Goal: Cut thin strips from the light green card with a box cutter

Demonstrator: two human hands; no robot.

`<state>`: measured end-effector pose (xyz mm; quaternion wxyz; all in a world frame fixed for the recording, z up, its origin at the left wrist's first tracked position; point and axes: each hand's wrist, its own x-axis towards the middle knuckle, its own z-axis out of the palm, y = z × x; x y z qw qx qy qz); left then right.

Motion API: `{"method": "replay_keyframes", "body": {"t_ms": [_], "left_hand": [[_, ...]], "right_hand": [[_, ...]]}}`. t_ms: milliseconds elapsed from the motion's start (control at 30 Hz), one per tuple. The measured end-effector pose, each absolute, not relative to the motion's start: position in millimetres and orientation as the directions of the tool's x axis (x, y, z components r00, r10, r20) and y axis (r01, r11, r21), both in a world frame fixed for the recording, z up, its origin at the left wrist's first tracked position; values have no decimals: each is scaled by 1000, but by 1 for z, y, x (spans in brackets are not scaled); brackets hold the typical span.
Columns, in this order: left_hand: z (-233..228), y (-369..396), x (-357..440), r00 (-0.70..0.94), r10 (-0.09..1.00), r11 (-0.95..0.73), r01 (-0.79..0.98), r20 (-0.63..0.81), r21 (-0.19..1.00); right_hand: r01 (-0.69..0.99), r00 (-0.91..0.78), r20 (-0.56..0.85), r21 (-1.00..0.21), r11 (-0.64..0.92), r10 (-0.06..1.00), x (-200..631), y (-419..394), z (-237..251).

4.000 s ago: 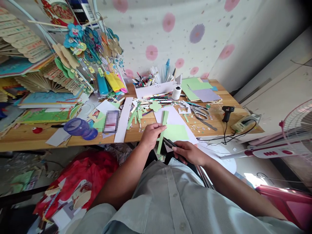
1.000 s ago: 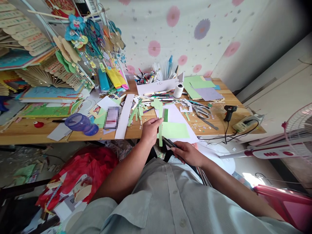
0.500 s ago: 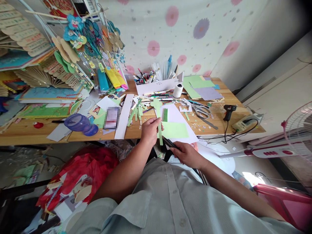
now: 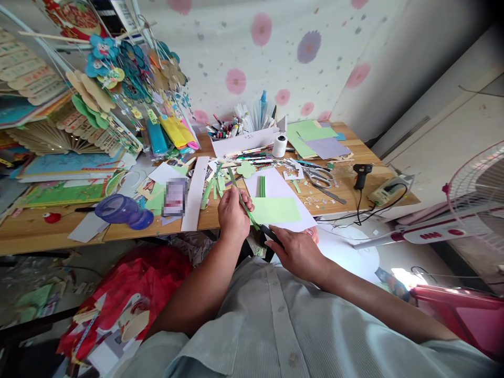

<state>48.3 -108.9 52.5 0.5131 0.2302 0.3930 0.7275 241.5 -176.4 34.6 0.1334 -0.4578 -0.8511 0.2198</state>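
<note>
My left hand (image 4: 232,211) pinches a long green paper strip (image 4: 237,191) that slants up to the left over the table's front edge. My right hand (image 4: 296,252) grips black-handled scissors (image 4: 270,232) whose blades meet the strip's lower end. Just beyond my hands a light green sheet (image 4: 275,208) lies on white paper (image 4: 275,186), with several cut green strips (image 4: 261,186) on it.
The wooden table (image 4: 47,233) holds a purple cup (image 4: 118,209) on its side, a white pen box (image 4: 246,140), large scissors (image 4: 321,177), a black glue gun (image 4: 360,173), and coloured sheets (image 4: 315,139). Paper crafts hang at the left. A fan (image 4: 478,199) stands right.
My left hand has turned the green strip from upright to slanting left and drawn it closer. My right hand with the scissors has shifted slightly left along the strip.
</note>
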Motion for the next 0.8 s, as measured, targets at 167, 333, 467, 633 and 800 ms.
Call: {"method": "replay_keyframes", "body": {"t_ms": [167, 333, 467, 633, 800], "left_hand": [[55, -112, 46, -417, 908, -210, -540, -42, 815], [57, -117, 48, -443, 896, -305, -547, 39, 780], [59, -117, 45, -399, 913, -330, -590, 89, 737], [53, -113, 37, -343, 931, -321, -605, 125, 728], [44, -113, 31, -243, 969, -188, -600, 47, 777]], "right_hand": [[713, -504, 47, -540, 447, 862, 238, -175, 35], [739, -447, 80, -529, 418, 891, 236, -175, 29], [709, -416, 123, -576, 407, 901, 237, -173, 26], [676, -374, 149, -632, 379, 915, 240, -171, 22], [674, -330, 193, -637, 374, 924, 242, -167, 20]]}}
